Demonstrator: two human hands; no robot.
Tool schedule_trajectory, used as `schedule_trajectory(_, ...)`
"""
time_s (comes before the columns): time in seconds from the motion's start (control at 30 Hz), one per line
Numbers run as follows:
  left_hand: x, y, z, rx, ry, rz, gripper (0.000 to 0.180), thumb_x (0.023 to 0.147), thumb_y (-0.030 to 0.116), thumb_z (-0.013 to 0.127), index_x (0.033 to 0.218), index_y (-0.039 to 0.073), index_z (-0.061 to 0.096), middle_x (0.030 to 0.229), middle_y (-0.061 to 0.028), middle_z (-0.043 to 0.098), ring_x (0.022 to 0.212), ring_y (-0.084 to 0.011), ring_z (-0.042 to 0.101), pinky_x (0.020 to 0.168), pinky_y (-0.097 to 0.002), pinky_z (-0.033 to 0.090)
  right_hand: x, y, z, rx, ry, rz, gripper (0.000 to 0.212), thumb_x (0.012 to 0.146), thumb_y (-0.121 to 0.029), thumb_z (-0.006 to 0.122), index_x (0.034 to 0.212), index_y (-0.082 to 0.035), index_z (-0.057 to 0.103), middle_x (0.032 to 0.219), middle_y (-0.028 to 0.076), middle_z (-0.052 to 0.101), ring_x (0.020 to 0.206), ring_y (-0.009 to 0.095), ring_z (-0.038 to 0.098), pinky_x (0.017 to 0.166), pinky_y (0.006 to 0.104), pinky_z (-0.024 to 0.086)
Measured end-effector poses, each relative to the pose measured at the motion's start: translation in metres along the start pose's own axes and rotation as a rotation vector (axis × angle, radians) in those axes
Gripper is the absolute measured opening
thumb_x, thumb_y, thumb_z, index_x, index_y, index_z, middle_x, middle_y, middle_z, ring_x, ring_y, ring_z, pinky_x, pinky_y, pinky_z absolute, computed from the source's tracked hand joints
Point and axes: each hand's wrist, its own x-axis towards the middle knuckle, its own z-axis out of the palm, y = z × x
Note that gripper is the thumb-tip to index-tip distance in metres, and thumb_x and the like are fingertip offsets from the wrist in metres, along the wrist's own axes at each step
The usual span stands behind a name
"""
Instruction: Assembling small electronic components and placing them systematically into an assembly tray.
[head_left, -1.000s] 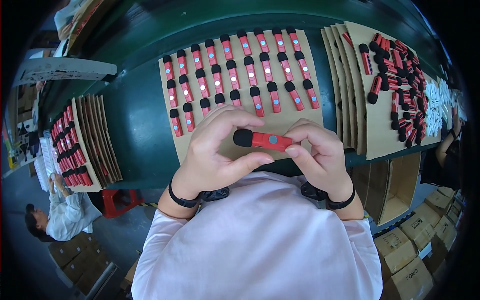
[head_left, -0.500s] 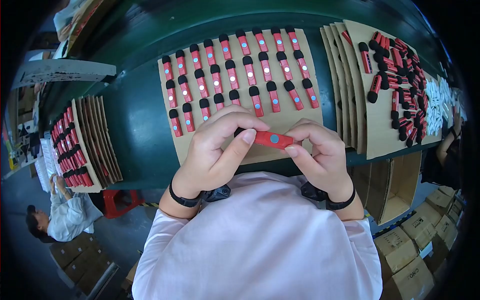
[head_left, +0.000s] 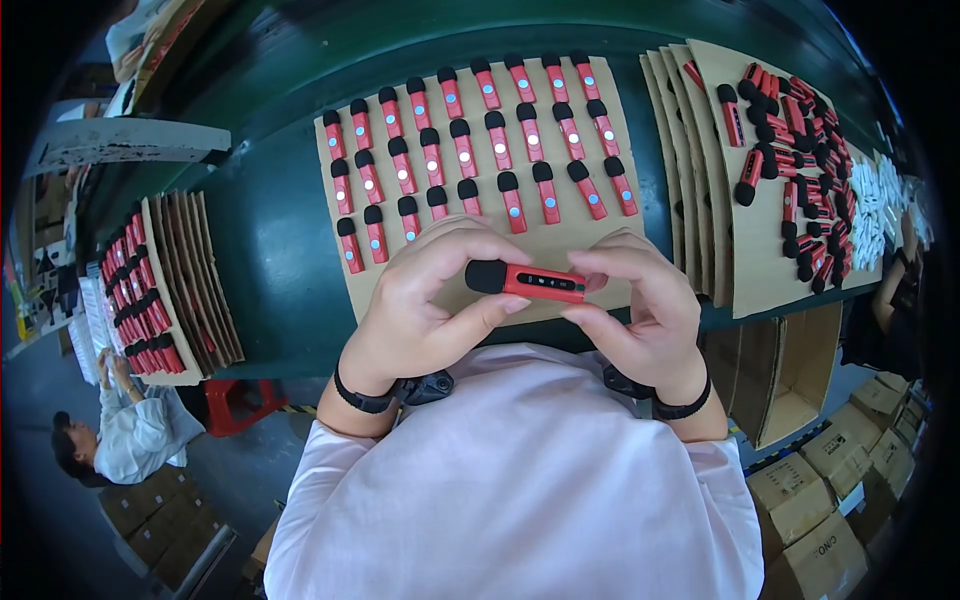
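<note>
Green worktop (head_left: 270, 270) beneath, the left hand (head_left: 420, 300) loosely pinches a mic (head_left: 545, 283) (red, black-headed) while the right hand (head_left: 655, 305), thumb and finger parted, brackets its end.

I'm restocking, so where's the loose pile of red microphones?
In the head view, the pile of red microphones lies at the upper right, on a cardboard sheet, just left of the white pieces.

Left hand (head_left: 420, 300) pinches a red mic (head_left: 545, 284), black foam head palmward, button face showing. Right hand (head_left: 645, 310): thumb and index parted around the tail end. Beyond grip: mic rows (head_left: 500, 140) on cardboard sheet (head_left: 560, 243). Right of grip: jumbled mic pile (head_left: 797, 118). Left: cardboard stack (head_left: 190, 270).
</note>
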Motion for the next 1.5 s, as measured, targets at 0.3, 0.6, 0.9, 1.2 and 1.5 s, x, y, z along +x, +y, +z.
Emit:
schedule_trajectory(0.3,0.001,-0.002,0.0,0.005,-0.011,0.102,0.027,0.076,0.006,0.079,0.098,0.0,0.064,0.091,-0.0096,0.066,0.088,-0.0223,0.063,0.102,-0.0503,0.04,0.001,0.006,0.002,-0.048,0.057,-0.146,0.035,0.07,0.001,0.08,0.103,-0.001,0.067,0.089,0.011,0.066,0.078,0.025,0.063,0.068,0.0329,0.049)
schedule_trajectory(0.6,-0.003,0.004,0.002,-0.013,0.071,-0.014,0.034,0.079,0.017,0.081,0.102,-0.001,0.063,0.095,-0.009,0.064,0.09,-0.0212,0.061,0.099,-0.0434,0.043,0.0,0.007,0.002,-0.094,0.052,-0.188,0.034,0.07,0.002,0.08,0.101,-0.002,0.066,0.092,0.011,0.066,0.081,0.025,0.062,0.07,0.0335,0.048)
schedule_trajectory(0.9,-0.042,-0.012,-0.02,-0.171,0.13,-0.313,0.024,0.087,0.014,0.073,0.104,0.0,0.063,0.099,-0.0059,0.065,0.094,-0.0151,0.062,0.088,-0.03,0.047,0.008,0.004,0.015,-0.257,-0.085,-0.25,0.039,0.068,0.004,0.078,0.104,-0.004,0.063,0.096,0.011,0.062,0.084,0.028,0.06,0.075,0.0353,0.047)
schedule_trajectory(1.2,-0.117,-0.037,-0.065,-0.14,0.382,-0.56,0.021,0.087,-0.006,0.061,0.107,-0.001,0.063,0.103,-0.0048,0.063,0.092,-0.0116,0.062,0.084,-0.0262,0.049,0.005,0.014,0.017,-0.326,-0.137,-0.175,0.037,0.07,0.003,0.076,0.104,-0.003,0.062,0.099,0.012,0.062,0.088,0.029,0.06,0.077,0.0362,0.047)
schedule_trajectory(1.5,-0.122,-0.056,-0.063,0.209,0.317,-0.681,0.022,0.09,-0.007,0.059,0.111,-0.001,0.058,0.09,-0.0009,0.062,0.079,-0.0054,0.058,0.072,-0.0207,0.049,0.003,0.016,0.017,-0.365,-0.141,-0.138,0.034,0.072,0.004,0.074,0.103,-0.002,0.062,0.096,0.013,0.062,0.087,0.03,0.06,0.076,0.036,0.048)
